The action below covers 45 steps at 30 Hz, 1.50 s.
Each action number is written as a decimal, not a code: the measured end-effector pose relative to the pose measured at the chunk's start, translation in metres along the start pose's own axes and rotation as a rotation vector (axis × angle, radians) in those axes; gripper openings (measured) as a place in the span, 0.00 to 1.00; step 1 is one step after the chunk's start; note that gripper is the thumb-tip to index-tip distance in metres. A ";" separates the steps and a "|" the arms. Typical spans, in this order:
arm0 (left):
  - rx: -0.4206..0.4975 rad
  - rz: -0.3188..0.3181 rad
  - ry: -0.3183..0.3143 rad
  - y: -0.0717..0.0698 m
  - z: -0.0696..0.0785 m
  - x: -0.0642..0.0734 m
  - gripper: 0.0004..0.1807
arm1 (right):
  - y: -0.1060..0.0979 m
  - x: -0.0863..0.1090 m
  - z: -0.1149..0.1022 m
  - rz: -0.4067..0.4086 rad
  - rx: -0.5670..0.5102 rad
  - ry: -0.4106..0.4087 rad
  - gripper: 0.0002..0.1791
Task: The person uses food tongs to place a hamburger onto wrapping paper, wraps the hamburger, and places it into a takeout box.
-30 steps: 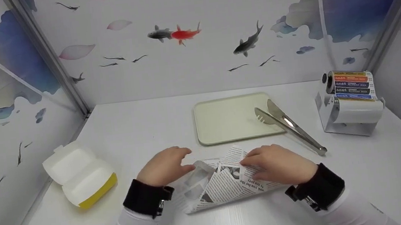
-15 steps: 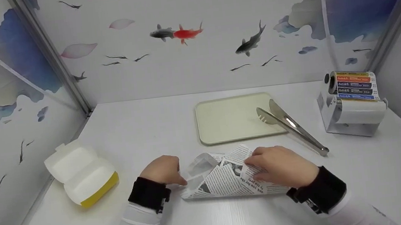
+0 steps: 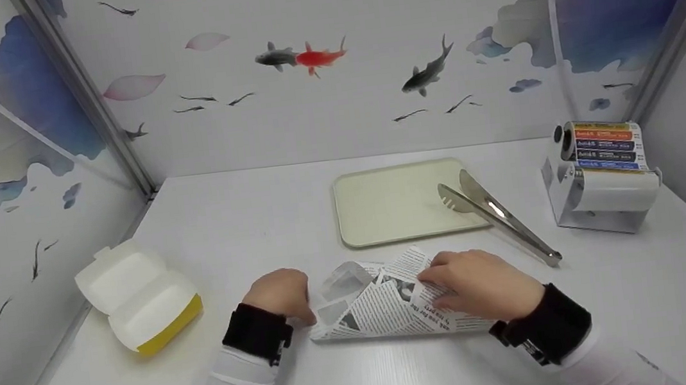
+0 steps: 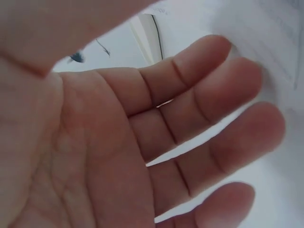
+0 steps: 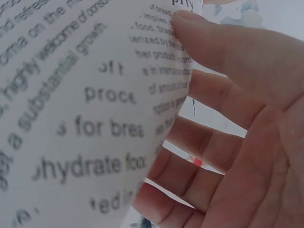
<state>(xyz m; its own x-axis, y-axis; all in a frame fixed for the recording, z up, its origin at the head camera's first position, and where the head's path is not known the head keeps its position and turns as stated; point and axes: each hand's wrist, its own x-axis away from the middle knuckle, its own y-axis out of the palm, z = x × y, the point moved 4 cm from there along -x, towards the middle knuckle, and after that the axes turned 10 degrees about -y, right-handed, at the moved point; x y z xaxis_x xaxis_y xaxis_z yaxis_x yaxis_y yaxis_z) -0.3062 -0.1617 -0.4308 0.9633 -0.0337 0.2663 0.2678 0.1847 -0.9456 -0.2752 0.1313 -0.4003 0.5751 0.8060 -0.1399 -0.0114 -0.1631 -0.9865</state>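
Newsprint-patterned wrapping paper (image 3: 385, 310) lies folded into a long packet on the white table; what is inside is hidden. My right hand (image 3: 482, 281) grips its right part, the thumb on the near side and the fingers behind, as the right wrist view shows on the printed paper (image 5: 80, 123). At the packet's left end is my left hand (image 3: 278, 295). In the left wrist view its fingers (image 4: 228, 90) are only slightly bent, with the tips at or near the pale paper; firm contact cannot be made out. A paler, see-through flap (image 3: 343, 283) stands up at the packet's left part.
Behind the packet lies a pale green tray (image 3: 396, 202), with metal tongs (image 3: 501, 216) resting over its right edge. An open white and yellow takeaway box (image 3: 138, 296) stands at left. A label-roll dispenser (image 3: 603, 179) stands at back right. Printed walls enclose the table.
My left hand has moved from above the packet's left part out to its left end. The packet's near edge has turned straighter. My right hand keeps its hold.
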 end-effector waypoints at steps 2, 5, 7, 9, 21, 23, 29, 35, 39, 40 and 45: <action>-0.010 -0.011 0.006 0.001 0.002 -0.001 0.13 | 0.000 0.000 0.000 0.001 0.005 -0.002 0.21; -0.013 -0.034 0.033 0.002 0.005 -0.001 0.10 | 0.001 0.001 0.000 0.002 0.011 -0.005 0.21; -0.002 -0.046 0.063 0.003 0.007 -0.002 0.09 | 0.001 0.001 0.000 0.004 0.005 -0.006 0.21; 0.018 -0.045 0.096 0.002 0.009 -0.002 0.08 | 0.001 0.002 0.001 0.002 -0.012 -0.006 0.22; 0.255 0.153 0.294 -0.017 0.018 -0.004 0.21 | 0.000 0.002 0.003 -0.028 -0.076 -0.050 0.24; 0.287 0.191 0.329 -0.018 0.021 -0.002 0.21 | 0.001 0.001 0.003 -0.020 -0.065 -0.074 0.23; 0.339 0.249 0.373 -0.018 0.033 0.002 0.18 | 0.005 0.005 0.004 -0.040 -0.069 -0.097 0.26; 0.346 0.356 0.377 -0.019 0.043 0.009 0.14 | 0.005 0.014 0.003 -0.082 -0.094 -0.119 0.31; 0.344 0.412 0.387 -0.022 0.049 0.014 0.13 | 0.004 0.017 -0.004 -0.093 -0.071 -0.167 0.31; 0.347 0.419 0.387 -0.023 0.049 0.015 0.13 | 0.004 0.017 -0.006 -0.093 -0.053 -0.173 0.31; 0.406 0.439 0.347 -0.031 0.048 0.019 0.11 | 0.005 0.016 -0.013 -0.084 0.027 -0.171 0.30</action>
<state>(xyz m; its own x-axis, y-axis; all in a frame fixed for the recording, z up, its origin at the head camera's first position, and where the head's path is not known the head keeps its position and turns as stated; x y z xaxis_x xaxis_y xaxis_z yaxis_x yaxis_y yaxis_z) -0.2967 -0.1214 -0.3875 0.9492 -0.1713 -0.2639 -0.1104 0.6040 -0.7893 -0.2554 0.1357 -0.4063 0.4275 0.9015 -0.0668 0.0073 -0.0773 -0.9970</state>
